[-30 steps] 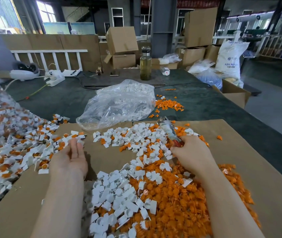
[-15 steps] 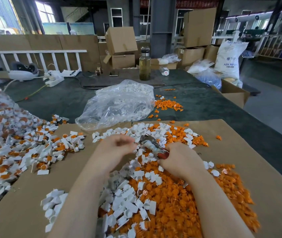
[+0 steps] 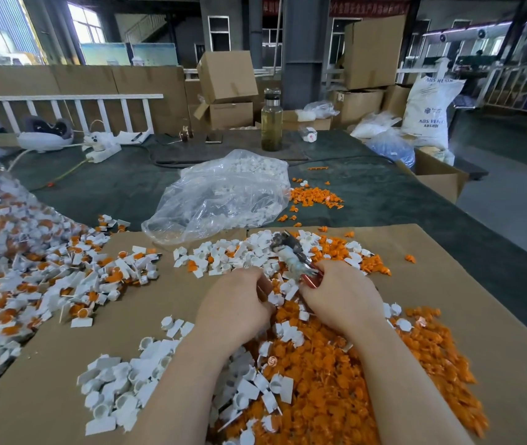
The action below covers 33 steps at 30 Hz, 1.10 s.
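Note:
A cardboard sheet [image 3: 496, 284] carries a heap of small orange plastic pieces [image 3: 336, 374] mixed with white plastic caps [image 3: 243, 255]. My right hand [image 3: 342, 297] grips a pair of pliers [image 3: 291, 252] by its red handles, the taped metal head pointing up and away. My left hand [image 3: 239, 303] lies just left of it with fingers curled over small pieces; what it holds is hidden. A loose cluster of white caps [image 3: 121, 387] lies by my left forearm.
A pile of assembled white-and-orange parts [image 3: 31, 284] spreads at the left. A clear bag of white caps [image 3: 223, 194] lies beyond the cardboard, with scattered orange pieces [image 3: 313, 197] beside it. A glass bottle [image 3: 272, 123], power strip [image 3: 101, 149] and cardboard boxes [image 3: 227, 91] stand farther back.
My left hand came from the left pile to the middle, beside my right hand. The pliers' head swung toward my left hand, then tilted back up.

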Available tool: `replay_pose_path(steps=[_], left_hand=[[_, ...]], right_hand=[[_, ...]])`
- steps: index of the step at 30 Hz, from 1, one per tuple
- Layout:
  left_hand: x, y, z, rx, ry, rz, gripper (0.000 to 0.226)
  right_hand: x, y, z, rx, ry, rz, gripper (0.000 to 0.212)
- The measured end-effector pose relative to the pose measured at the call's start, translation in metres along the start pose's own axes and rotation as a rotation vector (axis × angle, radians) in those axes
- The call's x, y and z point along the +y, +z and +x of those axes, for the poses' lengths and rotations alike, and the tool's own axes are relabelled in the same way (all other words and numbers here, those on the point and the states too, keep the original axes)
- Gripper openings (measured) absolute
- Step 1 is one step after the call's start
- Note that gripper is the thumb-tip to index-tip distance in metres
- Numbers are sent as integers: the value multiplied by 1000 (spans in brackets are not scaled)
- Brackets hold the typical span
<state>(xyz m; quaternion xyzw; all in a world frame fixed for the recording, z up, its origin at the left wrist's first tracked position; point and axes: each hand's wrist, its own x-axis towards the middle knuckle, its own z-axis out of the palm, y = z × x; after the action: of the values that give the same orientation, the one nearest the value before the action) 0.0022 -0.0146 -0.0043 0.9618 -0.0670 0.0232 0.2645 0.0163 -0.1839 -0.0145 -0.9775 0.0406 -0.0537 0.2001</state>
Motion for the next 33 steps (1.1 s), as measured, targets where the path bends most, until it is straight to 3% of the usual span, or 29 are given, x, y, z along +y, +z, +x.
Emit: replay_pose_path(steps=[7,11,14,19,26,33], left_hand=[[5,4,-1,39,48,36,15],[6,8,-1,79,46,21,12],[6,6,0,127,-22,-123,15],[11,-1,0,228,-167,-456,14],[20,-7,-1,205,-256,-1038,11],[23,-8,-2,217,-247,-1186,12]], right_hand=[[-3,-5,-2,52,16,221,20],[-6,-7,-5,105,7,451,10],[-9,-9,-5,151,-15,609,2],[-13,-11,-7,181,-46,739,11],[-18,-16,-12,194,-167,923,10],[-22,-15,-15,241,-250,848,19]])
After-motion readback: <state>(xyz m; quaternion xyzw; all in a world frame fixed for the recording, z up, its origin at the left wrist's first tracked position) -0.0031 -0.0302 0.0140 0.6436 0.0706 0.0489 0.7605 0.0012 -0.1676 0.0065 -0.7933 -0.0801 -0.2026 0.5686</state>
